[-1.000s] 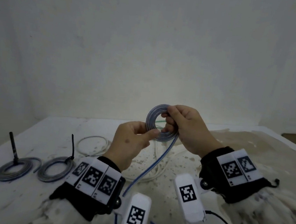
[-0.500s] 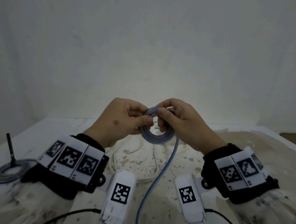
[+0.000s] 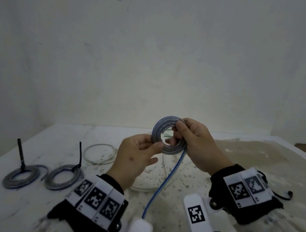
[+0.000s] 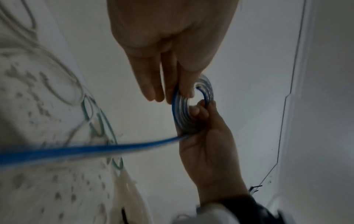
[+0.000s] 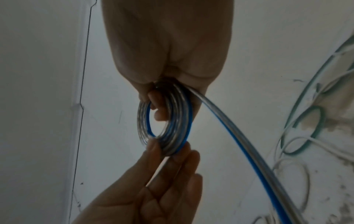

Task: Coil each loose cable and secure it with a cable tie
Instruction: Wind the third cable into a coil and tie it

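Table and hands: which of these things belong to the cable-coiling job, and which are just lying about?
In the job:
- blue cable coil, pinched by left hand and right hand
- loose white cable

Lying about:
- two tied coils and, already done
- stained table

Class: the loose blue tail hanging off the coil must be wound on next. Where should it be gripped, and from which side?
Probably grip the blue tail just below the coil, from the left with the left hand; the right hand pinches the right rim where it exits.

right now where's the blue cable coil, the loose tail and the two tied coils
blue cable coil (image 3: 158, 129), head view, upper left arc of the ring
loose tail (image 3: 168, 176), head view, middle of the hanging run
tied coils (image 3: 22, 177) (image 3: 63, 178), head view, ring edges on the table
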